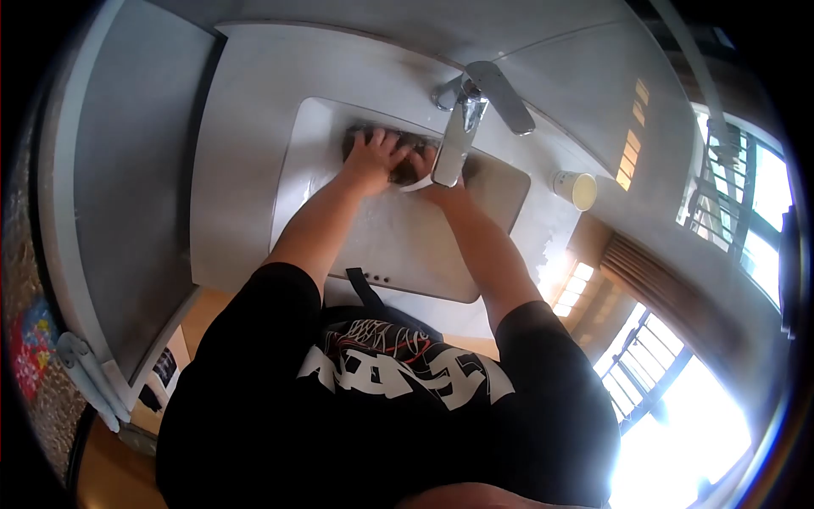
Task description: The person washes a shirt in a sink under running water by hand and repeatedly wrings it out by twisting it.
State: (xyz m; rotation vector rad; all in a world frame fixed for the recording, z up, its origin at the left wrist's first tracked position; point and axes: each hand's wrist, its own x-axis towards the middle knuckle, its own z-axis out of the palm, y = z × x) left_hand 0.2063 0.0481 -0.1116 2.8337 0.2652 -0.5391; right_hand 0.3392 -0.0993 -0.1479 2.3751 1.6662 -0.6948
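Observation:
A dark, wet-looking item (407,172) lies at the back of a white rectangular sink (390,246), below the chrome faucet (462,136). On its left part rests my left hand (371,161), palm down with the fingers apart. My right hand (434,174) is at the item's right side, partly hidden behind the faucet spout. What its fingers do there cannot be made out. The item is mostly covered by both hands, and its exact kind is unclear.
A light-coloured cup (575,190) stands on the counter right of the sink. The raised faucet lever reaches to the right. A grey panel (140,170) borders the counter on the left. Bright barred windows (653,356) are at the right.

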